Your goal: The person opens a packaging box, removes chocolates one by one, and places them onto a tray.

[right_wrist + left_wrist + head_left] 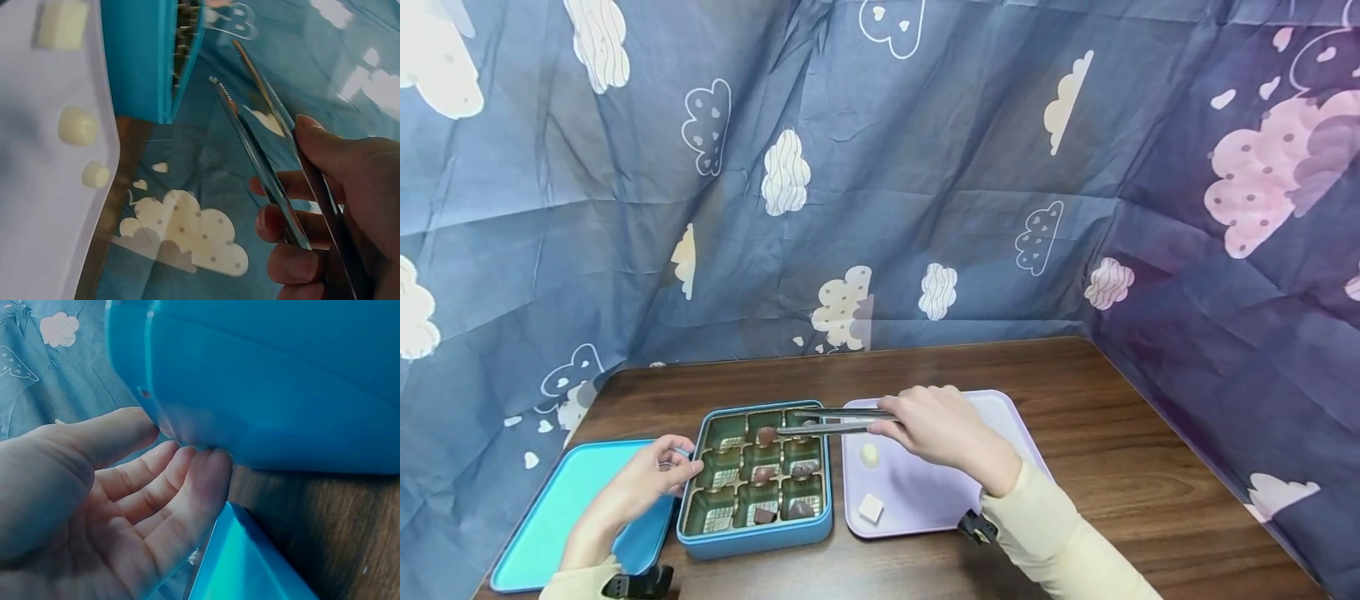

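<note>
A blue tin (757, 543) with a gold divided insert holds several brown chocolates (763, 473) in its middle and right columns. My left hand (651, 475) is at the tin's left side, thumb over the rim and fingertips against the outer wall, as the left wrist view also shows. My right hand (936, 429) grips long metal tweezers (842, 428), their serrated tips apart over the tin's far row. One tip overlaps a round chocolate (767, 435) in the head view. In the right wrist view, nothing is between the tips.
Right of the tin lies a lilac tray (940, 492) with white pieces, among them a square one (870, 508) and a rounded one (869, 455). A blue lid (561, 517) lies left of the tin, under my left forearm. Patterned cloth (880, 208) hangs behind the wooden table (1142, 467).
</note>
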### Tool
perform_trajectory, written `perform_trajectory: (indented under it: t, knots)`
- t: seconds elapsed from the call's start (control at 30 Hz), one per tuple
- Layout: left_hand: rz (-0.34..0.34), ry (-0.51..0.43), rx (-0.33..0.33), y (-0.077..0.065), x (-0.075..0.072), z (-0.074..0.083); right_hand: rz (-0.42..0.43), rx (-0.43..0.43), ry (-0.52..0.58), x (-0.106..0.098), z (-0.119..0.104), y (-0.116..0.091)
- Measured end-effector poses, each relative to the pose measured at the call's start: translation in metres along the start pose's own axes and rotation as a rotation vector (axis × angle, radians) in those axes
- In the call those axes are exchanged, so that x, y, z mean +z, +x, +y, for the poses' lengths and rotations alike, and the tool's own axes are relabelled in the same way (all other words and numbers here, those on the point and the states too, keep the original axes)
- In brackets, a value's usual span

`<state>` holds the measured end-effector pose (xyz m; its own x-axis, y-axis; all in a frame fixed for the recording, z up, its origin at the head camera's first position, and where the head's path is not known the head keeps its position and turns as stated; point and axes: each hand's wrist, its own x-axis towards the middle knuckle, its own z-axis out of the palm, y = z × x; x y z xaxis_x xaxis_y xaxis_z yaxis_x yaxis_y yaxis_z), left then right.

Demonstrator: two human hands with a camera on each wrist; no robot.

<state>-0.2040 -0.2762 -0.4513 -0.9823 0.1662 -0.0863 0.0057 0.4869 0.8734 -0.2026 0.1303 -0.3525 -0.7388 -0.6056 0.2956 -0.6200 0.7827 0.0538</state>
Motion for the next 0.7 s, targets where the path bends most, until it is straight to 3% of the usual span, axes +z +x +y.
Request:
perform_trajectory:
  t: [0.43,0.7]
  knots:
    - [0.002,-0.005,-0.030,-0.007,0.000,0.002,-0.228,-0.040,-0.243,-0.016,-0.042,0.074]
    - [-0.020,-0.023,-0.006,-0.004,-0.001,0.003,-0.330,-0.083,-0.385,-0.012,-0.067,0.100]
